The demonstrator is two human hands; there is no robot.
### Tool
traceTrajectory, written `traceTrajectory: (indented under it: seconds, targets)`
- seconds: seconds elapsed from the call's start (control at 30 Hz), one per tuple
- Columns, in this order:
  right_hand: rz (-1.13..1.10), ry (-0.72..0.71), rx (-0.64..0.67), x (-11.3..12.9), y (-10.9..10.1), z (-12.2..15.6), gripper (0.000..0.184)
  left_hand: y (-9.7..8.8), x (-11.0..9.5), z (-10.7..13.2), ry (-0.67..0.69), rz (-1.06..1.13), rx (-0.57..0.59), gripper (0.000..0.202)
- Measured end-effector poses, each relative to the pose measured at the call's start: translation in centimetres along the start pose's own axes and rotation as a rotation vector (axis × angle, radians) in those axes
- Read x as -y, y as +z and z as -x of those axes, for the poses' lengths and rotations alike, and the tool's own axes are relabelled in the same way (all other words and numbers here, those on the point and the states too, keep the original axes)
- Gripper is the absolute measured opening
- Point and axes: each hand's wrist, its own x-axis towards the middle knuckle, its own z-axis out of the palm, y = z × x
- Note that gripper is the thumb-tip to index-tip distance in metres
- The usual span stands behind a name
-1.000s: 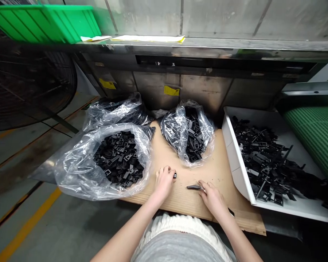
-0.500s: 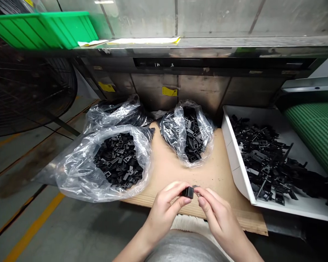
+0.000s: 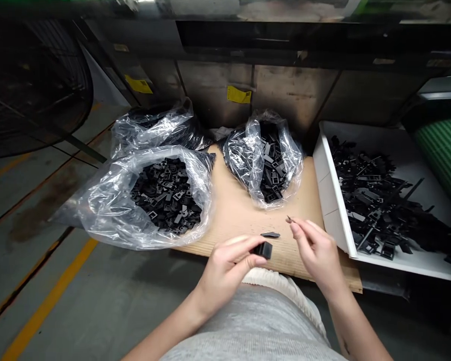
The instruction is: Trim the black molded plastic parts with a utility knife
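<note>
Left hand [image 3: 221, 276], fingers [image 3: 240, 249] closed around a small black plastic block [image 3: 264, 249], long side angled toward the right hand [image 3: 317, 255], fingers [image 3: 304, 229] pinching a tiny dark sliver [image 3: 288, 219]. Just ahead of the fingers, a flat black plastic piece [image 3: 270, 234] on a cardboard sheet [image 3: 233, 215]. Farther ahead, clear plastic bags [image 3: 259, 163] of black parts; to the right, a white tray [image 3: 334, 205].
</note>
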Motion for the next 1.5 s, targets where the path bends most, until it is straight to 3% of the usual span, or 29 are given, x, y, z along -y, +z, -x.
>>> traceTrajectory:
  seconds: [0.2, 0.33, 0.5, 0.77, 0.97, 1.07, 1.13, 1.37, 1.5]
  targets:
    - [-0.271, 0.114, 0.190, 1.7, -0.3, 0.6, 0.024, -0.2, 0.9, -0.6, -0.052, 0.081, -0.002, 0.019]
    - [-0.203, 0.067, 0.209, 3.5, 0.3, 0.9, 0.024, -0.3, 0.9, -0.8, -0.032, 0.129, 0.027, 0.023]
    - [-0.132, -0.015, 0.186, 4.1, 0.7, 0.6, 0.023, -0.6, 1.0, -1.1, -0.023, 0.134, 0.015, 0.021]
    - [-0.240, 0.020, 0.261, 3.8, 1.4, 0.7, 0.023, -0.3, 1.2, -0.6, -0.049, 0.140, -0.055, 0.018]
    - [-0.403, 0.042, 0.487, 4.2, 1.1, 0.8, 0.031, 0.0, 2.1, -1.5, -0.152, 0.156, -0.242, 0.017]
    - [-0.491, 0.185, 0.358, 3.5, 0.5, 0.1, 0.027, -0.2, 1.8, -1.7, -0.156, 0.172, -0.214, 0.016]
    - [-0.473, 0.198, 0.294, 2.9, -0.1, -0.3, 0.022, -0.3, 1.3, -1.5, -0.149, 0.190, -0.156, 0.013]
    - [-0.335, -0.154, 0.215, 3.3, -0.9, 1.1, 0.032, -0.6, 0.1, -0.8, -0.010, 0.195, -0.102, 0.018]
    - [-0.230, -0.201, 0.196, 3.8, -1.3, 1.4, 0.022, -0.6, -0.2, -0.7, 0.034, 0.190, -0.108, 0.021]
